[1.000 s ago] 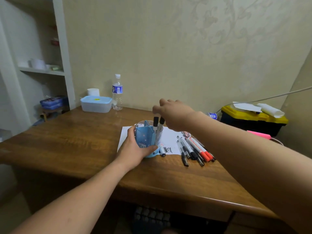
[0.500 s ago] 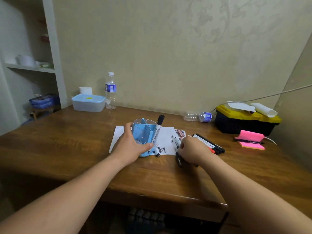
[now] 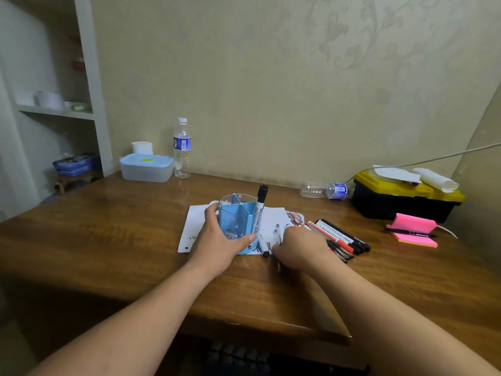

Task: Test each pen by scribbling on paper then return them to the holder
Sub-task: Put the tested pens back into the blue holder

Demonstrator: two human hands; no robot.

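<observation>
Left hand [image 3: 221, 241], fingers wrapped round the blue holder [image 3: 238, 222], which stands on the paper [image 3: 193, 226] with one marker [image 3: 260, 208] inside. Right hand [image 3: 301, 248] rests on loose pens [image 3: 341, 236] beside it; whether its fingers grip one cannot be told.

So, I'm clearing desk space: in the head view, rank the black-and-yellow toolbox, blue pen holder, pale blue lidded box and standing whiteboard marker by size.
1. Black-and-yellow plastic toolbox.
2. Blue plastic pen holder and pale blue lidded plastic box: unranked; the holder looks bigger but sits nearer.
3. Black-capped white whiteboard marker.
</observation>
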